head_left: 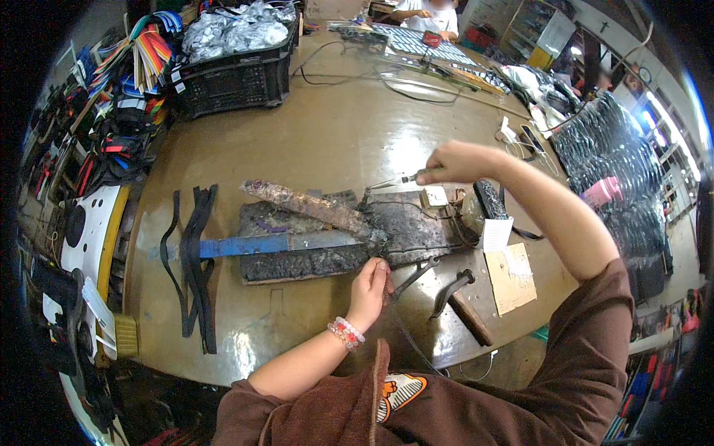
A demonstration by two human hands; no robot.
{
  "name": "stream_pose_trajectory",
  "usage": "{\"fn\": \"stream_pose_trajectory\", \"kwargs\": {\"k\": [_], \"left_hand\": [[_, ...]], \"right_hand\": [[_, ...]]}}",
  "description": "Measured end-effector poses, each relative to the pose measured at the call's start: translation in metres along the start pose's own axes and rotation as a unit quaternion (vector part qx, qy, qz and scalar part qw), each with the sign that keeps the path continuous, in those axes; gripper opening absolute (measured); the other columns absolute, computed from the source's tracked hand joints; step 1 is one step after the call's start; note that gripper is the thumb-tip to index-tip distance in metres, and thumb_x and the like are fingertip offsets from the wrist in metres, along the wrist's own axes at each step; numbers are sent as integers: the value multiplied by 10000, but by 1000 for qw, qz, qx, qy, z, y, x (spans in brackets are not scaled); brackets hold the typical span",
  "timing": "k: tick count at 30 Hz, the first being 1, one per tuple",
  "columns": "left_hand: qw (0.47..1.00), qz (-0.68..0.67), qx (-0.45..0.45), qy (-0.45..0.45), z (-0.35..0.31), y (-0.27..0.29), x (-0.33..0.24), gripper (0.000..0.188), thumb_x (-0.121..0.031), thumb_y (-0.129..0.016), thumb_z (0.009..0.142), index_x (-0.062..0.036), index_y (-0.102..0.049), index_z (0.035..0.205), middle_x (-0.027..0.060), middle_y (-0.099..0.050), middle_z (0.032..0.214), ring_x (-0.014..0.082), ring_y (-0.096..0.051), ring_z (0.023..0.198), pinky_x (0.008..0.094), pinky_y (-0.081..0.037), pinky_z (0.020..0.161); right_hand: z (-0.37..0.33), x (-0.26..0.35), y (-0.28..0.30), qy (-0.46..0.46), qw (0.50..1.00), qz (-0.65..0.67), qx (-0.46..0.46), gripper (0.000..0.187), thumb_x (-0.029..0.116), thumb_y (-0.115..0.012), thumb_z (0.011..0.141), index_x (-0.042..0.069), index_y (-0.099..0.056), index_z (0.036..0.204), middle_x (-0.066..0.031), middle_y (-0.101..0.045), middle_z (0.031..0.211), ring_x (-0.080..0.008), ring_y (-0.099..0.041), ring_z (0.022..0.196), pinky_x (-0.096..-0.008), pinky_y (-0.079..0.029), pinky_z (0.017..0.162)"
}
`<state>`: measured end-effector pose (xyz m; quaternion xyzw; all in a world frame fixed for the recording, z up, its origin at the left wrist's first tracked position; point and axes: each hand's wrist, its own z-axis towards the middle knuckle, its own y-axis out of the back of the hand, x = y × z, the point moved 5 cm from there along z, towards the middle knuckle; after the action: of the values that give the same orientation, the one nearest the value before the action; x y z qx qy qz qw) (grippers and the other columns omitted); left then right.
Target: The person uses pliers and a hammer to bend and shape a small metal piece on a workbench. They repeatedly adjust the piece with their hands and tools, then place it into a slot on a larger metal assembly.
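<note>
My right hand (455, 162) is raised over the far side of a charred, dark board (428, 219). It grips a slim metal-tipped tool (387, 183) that points left; its exact kind is unclear. At the board's near edge, my left hand (370, 284) is closed in a pinch, and what lies between its fingers is too small to make out. A burnt, brownish strip (297, 201) and a blue-and-grey flat bar (260, 245) cross the board. Several black straps (199, 267) lie to its left.
Right of the board are a hammer-like tool (450, 293), a wooden piece (470, 320), a cardboard piece (511, 279) and a white block (433, 196). A black crate (234, 82) of plastic-wrapped items stands far left. Another person (428, 15) sits across the table.
</note>
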<state>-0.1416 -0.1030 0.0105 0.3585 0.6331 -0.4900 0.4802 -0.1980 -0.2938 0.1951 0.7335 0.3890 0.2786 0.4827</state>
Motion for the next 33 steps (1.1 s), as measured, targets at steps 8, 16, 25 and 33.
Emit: {"fn": "stream_pose_trajectory", "kwargs": {"k": [8, 16, 25, 33], "left_hand": [[1000, -8, 14, 21, 2, 3, 4, 244, -267, -377, 974, -84, -499, 869, -11, -510, 606, 49, -424, 452, 203, -350, 415], [998, -54, 22, 36, 1, 5, 5, 256, -290, -383, 975, -85, -507, 885, 6, -538, 641, 39, -422, 459, 184, -364, 422], [997, -77, 15, 26, 2, 5, 4, 260, -297, -395, 973, -85, -518, 887, 9, -539, 650, 31, -412, 476, 165, -362, 429], [997, -74, 13, 22, 1, 5, 3, 256, -300, -392, 973, -92, -508, 880, 1, -523, 640, 30, -408, 471, 170, -358, 420]], "right_hand": [[48, 20, 45, 11, 980, -122, 155, 645, 588, -520, 815, -45, -608, 722, -173, -599, 665, -282, -537, 581, -403, -446, 605], [-27, -18, -35, -97, 972, 205, 54, 663, 626, -430, 853, 9, -661, 932, -122, -650, 898, -232, -583, 886, -365, -451, 825], [-49, 7, -150, -118, 855, 492, -113, 586, 546, -455, 887, 10, -569, 677, -3, -495, 567, -140, -451, 536, -313, -388, 523], [-41, 16, -129, -104, 893, 402, -175, 572, 507, -483, 882, -24, -582, 695, -104, -541, 583, -182, -510, 573, -347, -428, 573]]}}
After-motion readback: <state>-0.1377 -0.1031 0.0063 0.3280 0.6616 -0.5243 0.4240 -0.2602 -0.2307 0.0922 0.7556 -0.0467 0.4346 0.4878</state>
